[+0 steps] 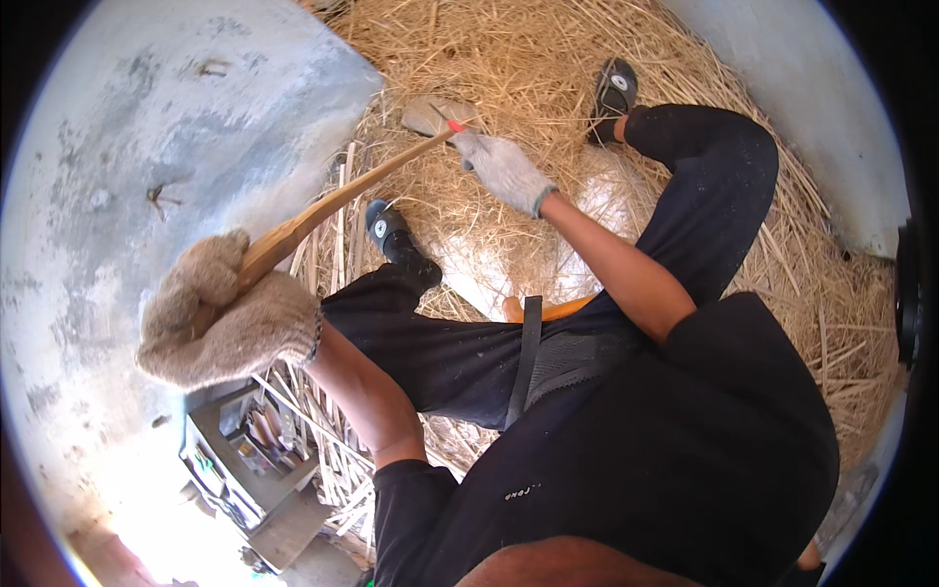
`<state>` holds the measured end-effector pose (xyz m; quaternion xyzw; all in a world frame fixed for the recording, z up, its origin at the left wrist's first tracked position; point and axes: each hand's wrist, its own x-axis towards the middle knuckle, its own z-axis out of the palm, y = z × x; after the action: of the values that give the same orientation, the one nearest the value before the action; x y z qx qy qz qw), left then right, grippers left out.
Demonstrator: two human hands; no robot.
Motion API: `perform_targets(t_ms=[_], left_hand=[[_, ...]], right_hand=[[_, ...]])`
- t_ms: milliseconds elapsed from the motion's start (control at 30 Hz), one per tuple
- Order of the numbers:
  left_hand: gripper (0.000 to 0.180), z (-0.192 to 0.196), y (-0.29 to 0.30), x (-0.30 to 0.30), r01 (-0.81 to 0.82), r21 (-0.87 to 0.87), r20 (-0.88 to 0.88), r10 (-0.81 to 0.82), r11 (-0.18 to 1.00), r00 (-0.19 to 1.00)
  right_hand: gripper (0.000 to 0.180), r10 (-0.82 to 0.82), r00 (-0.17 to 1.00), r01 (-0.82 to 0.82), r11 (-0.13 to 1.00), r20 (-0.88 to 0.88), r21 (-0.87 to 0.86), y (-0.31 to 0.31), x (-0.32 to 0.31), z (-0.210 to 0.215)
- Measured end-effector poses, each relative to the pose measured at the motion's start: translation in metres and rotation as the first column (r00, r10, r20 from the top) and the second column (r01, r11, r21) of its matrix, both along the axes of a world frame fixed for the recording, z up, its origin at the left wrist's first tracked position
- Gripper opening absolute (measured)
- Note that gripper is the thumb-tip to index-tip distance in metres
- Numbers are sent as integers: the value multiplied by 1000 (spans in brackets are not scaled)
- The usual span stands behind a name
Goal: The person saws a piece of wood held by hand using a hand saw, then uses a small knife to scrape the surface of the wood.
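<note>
A wooden stick (323,210), thick at one end and tapering toward the other, slants across the space before me. My left hand (235,308), in a thick beige knit glove, is closed around its thick end, close to the wall. At its thin end is my right hand (504,171), wearing a thin pale glove. The fingers there are closed on a small red-handled tool (455,126), with a thin dark tip pointing up and left; its exact kind is hard to make out. Behind that tip lies a flat grey stone (425,115).
Loose straw (518,59) covers much of the floor around my sandalled feet. Worn painted walls (127,147) stand on the left and at the upper right. A wooden box (245,450) with small items is at lower left. Something orange-yellow (567,308) shows beneath my legs.
</note>
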<state>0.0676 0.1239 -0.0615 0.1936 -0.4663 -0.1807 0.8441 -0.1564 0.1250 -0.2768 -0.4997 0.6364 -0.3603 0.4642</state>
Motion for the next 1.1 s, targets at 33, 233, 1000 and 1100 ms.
perform_targets(t_ms=[33,233,1000,1100], left_hand=[[49,0,-1,1,3,27,7,-4,1000,1000],[45,-3,5,3,-25,54,-10,26,998,1000],[51,-8,7,4,176,-96,126,-164,980,978],[50,-6,3,16,328,-101,236,-298,939,925]], right_hand=[[77,11,999,-7,995,43,-99,8,11,13],[50,131,964,-79,972,233,-221,55,76,78],[68,171,985,-161,940,6,-301,60,81,84],[65,24,997,-39,981,-79,-192,48,67,47]])
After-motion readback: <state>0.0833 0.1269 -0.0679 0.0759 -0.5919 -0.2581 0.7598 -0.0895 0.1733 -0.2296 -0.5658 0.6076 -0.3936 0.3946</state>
